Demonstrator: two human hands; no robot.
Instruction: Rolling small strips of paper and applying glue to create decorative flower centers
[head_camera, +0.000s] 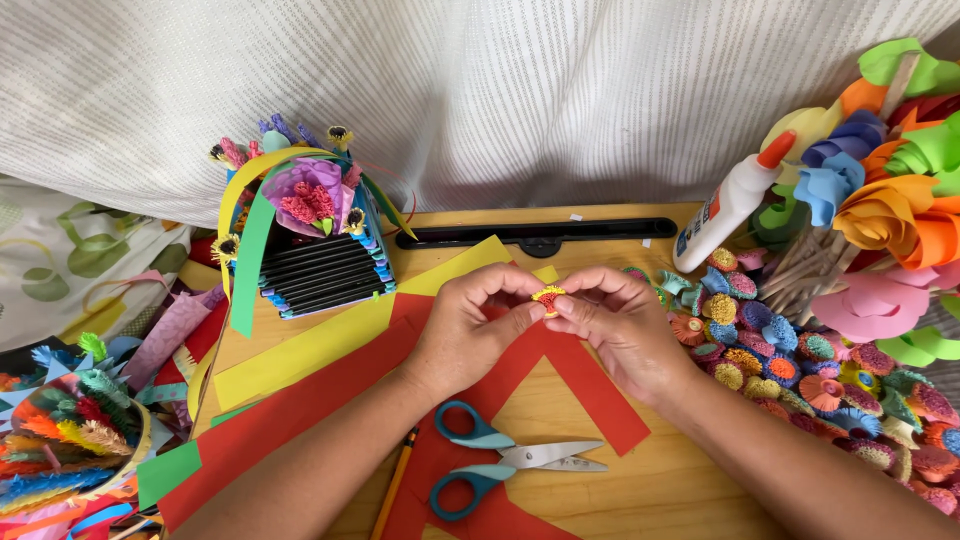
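Two hands, left hand (470, 335) and right hand (620, 325), on one small paper flower (547, 297). One pair of scissors (505, 462), one glue bottle (733, 203), one pencil (395, 485), one paper basket (305, 235). Loose quilled flowers (800, 375): too many to count.

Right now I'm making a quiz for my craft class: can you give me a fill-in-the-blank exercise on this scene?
1. The left hand and right hand together pinch a small paper ____.
2. The scissors have ____ handles.
3. The scissors lie on ____ paper strips.
4. The glue bottle has an ____ cap.

Missing words: flower; blue; red; orange
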